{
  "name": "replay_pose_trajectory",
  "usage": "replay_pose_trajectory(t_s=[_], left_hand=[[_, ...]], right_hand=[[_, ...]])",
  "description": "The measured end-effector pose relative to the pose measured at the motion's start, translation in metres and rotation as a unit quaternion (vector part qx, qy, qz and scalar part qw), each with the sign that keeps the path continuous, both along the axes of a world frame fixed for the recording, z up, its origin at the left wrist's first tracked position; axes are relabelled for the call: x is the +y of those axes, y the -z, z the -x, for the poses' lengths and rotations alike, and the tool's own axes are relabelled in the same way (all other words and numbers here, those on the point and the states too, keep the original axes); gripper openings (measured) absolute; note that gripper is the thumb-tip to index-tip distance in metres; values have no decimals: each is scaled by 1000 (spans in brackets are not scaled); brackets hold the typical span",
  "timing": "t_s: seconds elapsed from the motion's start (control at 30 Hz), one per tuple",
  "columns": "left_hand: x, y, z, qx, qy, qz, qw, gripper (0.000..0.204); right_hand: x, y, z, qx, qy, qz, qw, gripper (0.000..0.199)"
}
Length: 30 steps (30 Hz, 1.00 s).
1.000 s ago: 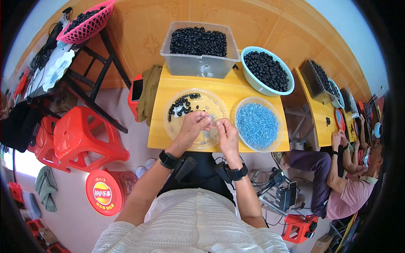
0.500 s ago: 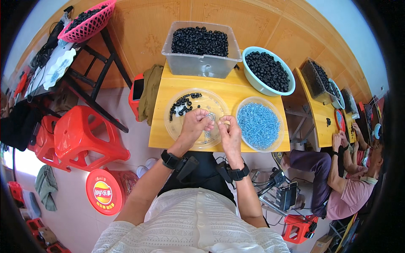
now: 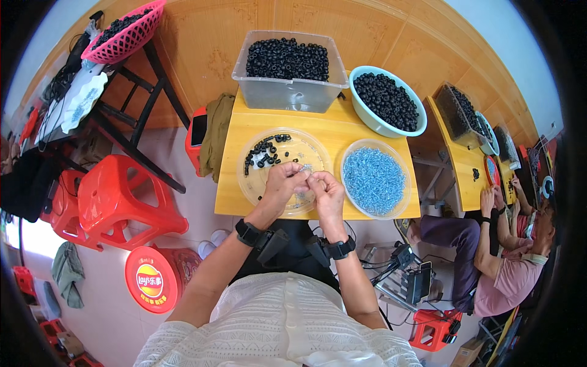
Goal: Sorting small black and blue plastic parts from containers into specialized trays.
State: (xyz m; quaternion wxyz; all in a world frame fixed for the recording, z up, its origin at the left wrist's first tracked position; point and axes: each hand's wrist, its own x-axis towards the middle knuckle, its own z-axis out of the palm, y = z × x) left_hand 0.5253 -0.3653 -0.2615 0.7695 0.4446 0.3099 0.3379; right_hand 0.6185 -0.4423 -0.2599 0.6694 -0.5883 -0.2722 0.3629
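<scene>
My left hand (image 3: 284, 183) is closed in a pinch above a round clear tray (image 3: 310, 147), with small clear pieces (image 3: 306, 167) showing at its fingertips. Thumb and fingers of my right hand (image 3: 328, 193) are pinched together and meet the left fingertips; what they hold is too small to make out. Black ring-shaped parts (image 3: 263, 160) lie at the tray's left side, with some clear bits among them. Just right of my right hand stands a round clear tub (image 3: 405, 200) full of small bluish clear pieces (image 3: 374, 177).
A clear bin (image 3: 287, 95) and a light-blue basin (image 3: 380, 127), both heaped with black parts, stand at the back of the yellow table (image 3: 230, 199). Red stools (image 3: 116, 196) stand at left. Another person (image 3: 507, 275) works at a table on the right.
My right hand has moved left and slightly up, so its fingertips now meet those of my left hand. A small black part now shows beside my left wrist.
</scene>
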Motion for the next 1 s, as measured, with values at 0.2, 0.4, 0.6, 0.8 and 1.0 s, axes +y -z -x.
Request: replay_pose_trajectory(t_s=[0.2, 0.4, 0.6, 0.8, 1.0], left_hand=[[6, 7, -3, 71, -3, -87, 994, 9], [6, 4, -3, 3, -18, -26, 1000, 9], [0, 10, -1, -94, 26, 76, 992, 6], [1, 5, 0, -16, 51, -52, 997, 7], [4, 20, -3, 16, 33, -224, 974, 9]], right_hand=[[1, 7, -13, -288, 19, 56, 956, 7], [1, -6, -3, -485, 16, 86, 870, 6], [3, 2, -2, -439, 34, 32, 897, 7], [-2, -3, 1, -366, 48, 49, 928, 9], [-9, -14, 1, 115, -61, 80, 988, 11]])
